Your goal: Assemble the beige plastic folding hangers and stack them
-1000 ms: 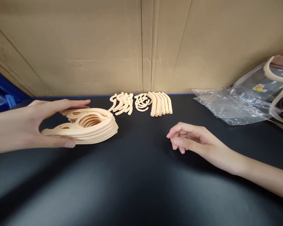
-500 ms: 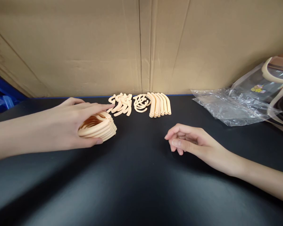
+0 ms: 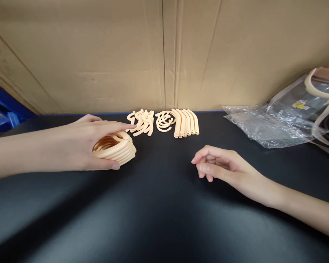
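1. Cream: noted stack of curved pieces (image 3: 123,151) on black surface (image 3: 159,219), straddled by spread left fingers (image 3: 117,126); cannot tell whether gripped.
2. Saw right fingers (image 3: 204,151) loosely curled, part open, well apart from stack.
3. Found S-shaped strips (image 3: 146,118) just beyond left fingers; bent strips (image 3: 184,126) beyond right fingers, farther left; clear wrap (image 3: 271,128) beyond, rightward.

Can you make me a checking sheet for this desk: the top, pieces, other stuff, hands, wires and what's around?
Surface: black tabletop, shadowed in places.
Pieces: stack of cream frames; near the back edge, S-shaped pieces, curved pieces and bent strips.
Clutter: crinkled clear plastic at right.
Hands: left hand spans the stack, thumb on the near side; right hand half curled, nothing seen in it.
Cables: nothing seen.
Surroundings: brown cardboard behind, blue frame at left.
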`<action>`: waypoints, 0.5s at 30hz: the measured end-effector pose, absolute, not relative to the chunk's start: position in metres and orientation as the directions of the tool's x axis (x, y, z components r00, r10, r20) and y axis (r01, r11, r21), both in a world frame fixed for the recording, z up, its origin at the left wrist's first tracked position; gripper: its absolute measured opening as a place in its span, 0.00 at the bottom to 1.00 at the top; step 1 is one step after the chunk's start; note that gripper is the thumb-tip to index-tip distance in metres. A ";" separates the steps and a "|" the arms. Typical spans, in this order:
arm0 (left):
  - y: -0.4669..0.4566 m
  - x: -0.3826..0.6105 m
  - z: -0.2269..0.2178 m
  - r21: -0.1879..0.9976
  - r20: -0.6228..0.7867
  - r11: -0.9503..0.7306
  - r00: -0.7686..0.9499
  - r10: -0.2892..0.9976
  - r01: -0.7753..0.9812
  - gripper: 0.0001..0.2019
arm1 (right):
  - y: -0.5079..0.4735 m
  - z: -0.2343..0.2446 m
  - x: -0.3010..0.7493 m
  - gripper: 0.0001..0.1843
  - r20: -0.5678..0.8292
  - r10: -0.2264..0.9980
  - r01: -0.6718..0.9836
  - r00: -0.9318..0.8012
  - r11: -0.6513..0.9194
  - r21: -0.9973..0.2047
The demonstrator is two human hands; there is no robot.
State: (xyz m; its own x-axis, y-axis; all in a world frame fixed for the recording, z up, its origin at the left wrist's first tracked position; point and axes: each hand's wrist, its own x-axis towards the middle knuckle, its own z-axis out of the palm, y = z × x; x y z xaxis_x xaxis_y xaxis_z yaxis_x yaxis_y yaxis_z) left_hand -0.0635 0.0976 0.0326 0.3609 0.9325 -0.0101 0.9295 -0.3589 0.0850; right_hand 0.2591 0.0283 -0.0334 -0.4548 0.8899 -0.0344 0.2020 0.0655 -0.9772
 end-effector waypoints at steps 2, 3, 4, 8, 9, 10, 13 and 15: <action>0.098 -0.063 0.033 0.078 -0.105 -0.376 0.383 0.918 0.923 0.46 | 0.028 -0.034 0.260 0.12 -0.033 0.887 0.204 -0.461 0.070 -0.977; 0.097 -0.062 0.034 0.078 -0.126 -0.387 0.394 0.911 0.919 0.45 | 0.028 -0.034 0.260 0.12 -0.032 0.886 0.205 -0.462 0.072 -0.976; 0.097 -0.060 0.034 0.078 -0.122 -0.393 0.400 0.908 0.916 0.44 | 0.028 -0.034 0.260 0.11 -0.032 0.886 0.205 -0.463 0.072 -0.976; 0.094 -0.054 0.037 0.084 -0.087 -0.417 0.423 0.902 0.905 0.42 | 0.028 -0.033 0.260 0.12 -0.034 0.889 0.203 -0.456 0.067 -0.977; 0.094 -0.053 0.037 0.084 -0.090 -0.404 0.410 0.908 0.911 0.42 | 0.027 -0.033 0.260 0.12 -0.036 0.890 0.202 -0.454 0.063 -0.977; 0.093 -0.052 0.037 0.082 -0.093 -0.385 0.392 0.915 0.919 0.43 | 0.027 -0.033 0.260 0.12 -0.036 0.891 0.200 -0.453 0.062 -0.978; 0.093 -0.052 0.037 0.080 -0.104 -0.351 0.358 0.928 0.933 0.44 | 0.027 -0.034 0.260 0.12 -0.038 0.890 0.200 -0.454 0.061 -0.978; 0.092 -0.052 0.036 0.085 -0.100 -0.364 0.371 0.923 0.928 0.43 | 0.027 -0.034 0.260 0.12 -0.039 0.892 0.206 -0.451 0.061 -0.977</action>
